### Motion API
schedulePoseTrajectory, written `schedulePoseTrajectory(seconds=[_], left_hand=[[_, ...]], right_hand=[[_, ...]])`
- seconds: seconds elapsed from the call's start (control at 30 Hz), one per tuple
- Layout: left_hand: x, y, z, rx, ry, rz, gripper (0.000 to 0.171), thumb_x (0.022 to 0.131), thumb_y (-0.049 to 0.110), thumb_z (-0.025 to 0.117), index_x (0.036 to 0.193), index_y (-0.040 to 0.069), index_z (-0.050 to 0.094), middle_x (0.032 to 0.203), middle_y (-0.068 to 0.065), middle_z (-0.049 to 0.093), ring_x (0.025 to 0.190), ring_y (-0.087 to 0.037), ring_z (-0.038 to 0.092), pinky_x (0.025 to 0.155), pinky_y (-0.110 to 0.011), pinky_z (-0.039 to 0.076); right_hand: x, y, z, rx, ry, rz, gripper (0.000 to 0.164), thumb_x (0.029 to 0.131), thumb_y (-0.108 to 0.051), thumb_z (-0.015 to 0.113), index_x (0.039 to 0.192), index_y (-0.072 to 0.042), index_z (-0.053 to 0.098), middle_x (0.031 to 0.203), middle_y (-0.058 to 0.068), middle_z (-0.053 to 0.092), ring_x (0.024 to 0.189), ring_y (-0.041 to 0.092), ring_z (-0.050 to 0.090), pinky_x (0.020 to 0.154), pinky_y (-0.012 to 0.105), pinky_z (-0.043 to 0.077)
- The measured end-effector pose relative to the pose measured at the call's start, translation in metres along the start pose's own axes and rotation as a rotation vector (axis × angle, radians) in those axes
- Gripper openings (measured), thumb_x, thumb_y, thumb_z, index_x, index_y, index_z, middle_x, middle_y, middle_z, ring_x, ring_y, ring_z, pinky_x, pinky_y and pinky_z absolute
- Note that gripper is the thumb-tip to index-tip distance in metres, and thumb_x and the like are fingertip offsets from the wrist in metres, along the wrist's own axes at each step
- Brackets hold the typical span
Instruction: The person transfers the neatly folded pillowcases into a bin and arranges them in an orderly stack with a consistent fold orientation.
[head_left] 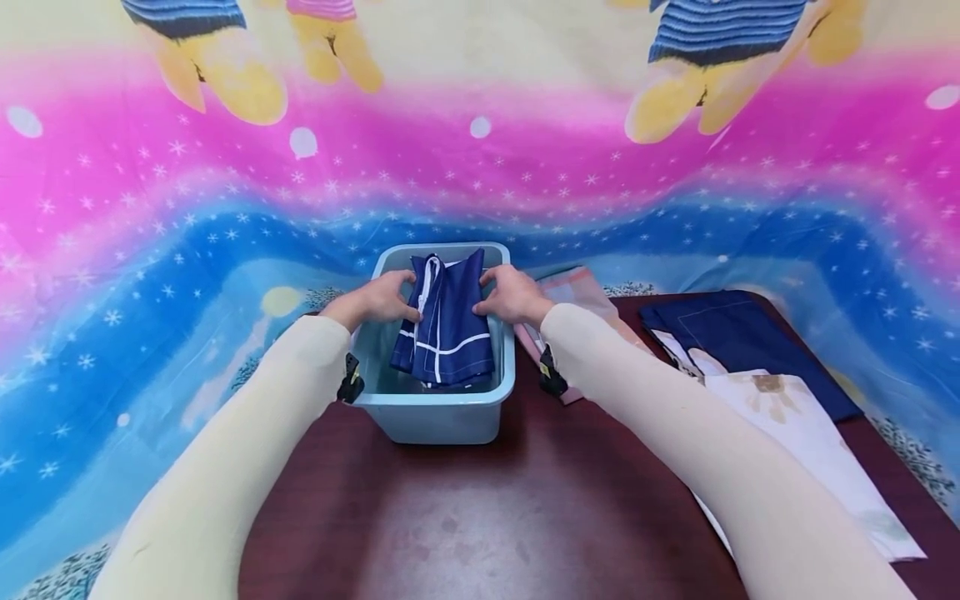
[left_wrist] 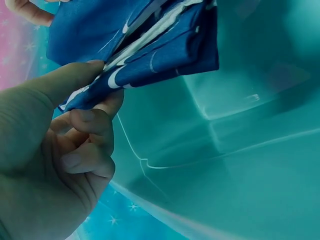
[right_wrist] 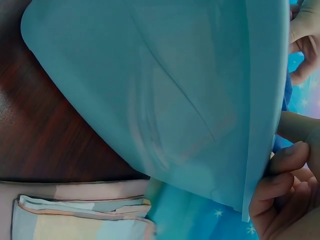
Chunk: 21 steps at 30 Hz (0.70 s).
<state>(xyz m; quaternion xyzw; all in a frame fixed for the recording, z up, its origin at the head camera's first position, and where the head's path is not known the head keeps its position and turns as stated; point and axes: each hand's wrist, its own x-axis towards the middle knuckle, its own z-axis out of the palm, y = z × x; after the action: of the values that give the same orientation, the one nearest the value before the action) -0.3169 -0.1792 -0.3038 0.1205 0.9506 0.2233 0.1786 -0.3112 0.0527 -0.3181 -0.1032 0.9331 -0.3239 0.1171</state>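
A folded navy cloth [head_left: 453,333] with white lines hangs within the opening of a light blue plastic bin [head_left: 442,423]. My left hand [head_left: 378,298] pinches its left edge; in the left wrist view the thumb lies on top of the navy cloth [left_wrist: 185,52] and fingers are below, with several folded layers showing. At the cloth's right edge, my right hand [head_left: 512,296] grips it with the thumb in front. The right wrist view shows the bin's outer wall [right_wrist: 165,100] hiding most of the cloth, with my right hand [right_wrist: 290,185] beside the rim.
A pinkish checked folded cloth [head_left: 577,292] lies right of the bin. Farther right on the dark wooden table [head_left: 480,517] are another navy cloth [head_left: 757,342] and a white patterned cloth [head_left: 810,450], partly behind the right sleeve. A colourful printed sheet [head_left: 480,167] hangs around the table.
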Motion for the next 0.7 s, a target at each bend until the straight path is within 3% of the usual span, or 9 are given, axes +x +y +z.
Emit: schedulePoseTrajectory(seconds=[0.13, 0.3, 0.5, 0.6, 0.7], left_hand=[[0.002, 0.005, -0.001, 0.059, -0.022, -0.015, 0.070, 0.097, 0.018, 0.067, 0.154, -0.001, 0.030, 0.143, -0.026, 0.051, 0.113, -0.033, 0.059, 0.107, -0.051, 0.046], [0.005, 0.013, -0.002, 0.146, -0.079, -0.034, 0.068, 0.097, 0.019, 0.068, 0.151, -0.003, 0.033, 0.150, -0.026, 0.043, 0.118, -0.032, 0.054, 0.106, -0.048, 0.046], [0.008, 0.018, -0.001, 0.197, -0.109, -0.059, 0.066, 0.096, 0.019, 0.069, 0.149, -0.001, 0.035, 0.153, -0.025, 0.040, 0.124, -0.034, 0.054, 0.101, -0.046, 0.049], [0.009, 0.018, 0.001, 0.198, -0.123, -0.073, 0.064, 0.097, 0.018, 0.068, 0.149, 0.000, 0.035, 0.148, -0.023, 0.045, 0.115, -0.031, 0.057, 0.093, -0.043, 0.051], [0.011, 0.017, 0.002, 0.186, -0.166, -0.108, 0.061, 0.100, 0.019, 0.063, 0.150, 0.002, 0.035, 0.129, -0.020, 0.058, 0.093, -0.023, 0.060, 0.076, -0.035, 0.050]], right_hand=[[0.002, -0.002, 0.001, -0.067, 0.008, 0.007, 0.056, 0.093, -0.026, 0.074, 0.142, -0.008, 0.056, 0.119, 0.011, 0.072, 0.100, 0.024, 0.070, 0.091, 0.041, 0.054], [0.001, -0.004, 0.001, -0.133, 0.026, 0.001, 0.054, 0.091, -0.027, 0.076, 0.139, -0.010, 0.059, 0.146, 0.009, 0.057, 0.118, 0.029, 0.062, 0.098, 0.043, 0.052], [-0.001, -0.006, 0.001, -0.168, 0.020, 0.007, 0.053, 0.090, -0.027, 0.077, 0.138, -0.012, 0.061, 0.146, 0.008, 0.058, 0.122, 0.030, 0.060, 0.098, 0.045, 0.052], [-0.001, -0.007, 0.001, -0.194, 0.008, 0.001, 0.054, 0.090, -0.028, 0.077, 0.139, -0.013, 0.061, 0.146, 0.007, 0.058, 0.123, 0.030, 0.060, 0.099, 0.045, 0.051], [-0.001, -0.008, 0.000, -0.240, -0.005, -0.012, 0.052, 0.092, -0.031, 0.075, 0.139, -0.012, 0.061, 0.144, 0.007, 0.060, 0.121, 0.029, 0.061, 0.098, 0.045, 0.051]])
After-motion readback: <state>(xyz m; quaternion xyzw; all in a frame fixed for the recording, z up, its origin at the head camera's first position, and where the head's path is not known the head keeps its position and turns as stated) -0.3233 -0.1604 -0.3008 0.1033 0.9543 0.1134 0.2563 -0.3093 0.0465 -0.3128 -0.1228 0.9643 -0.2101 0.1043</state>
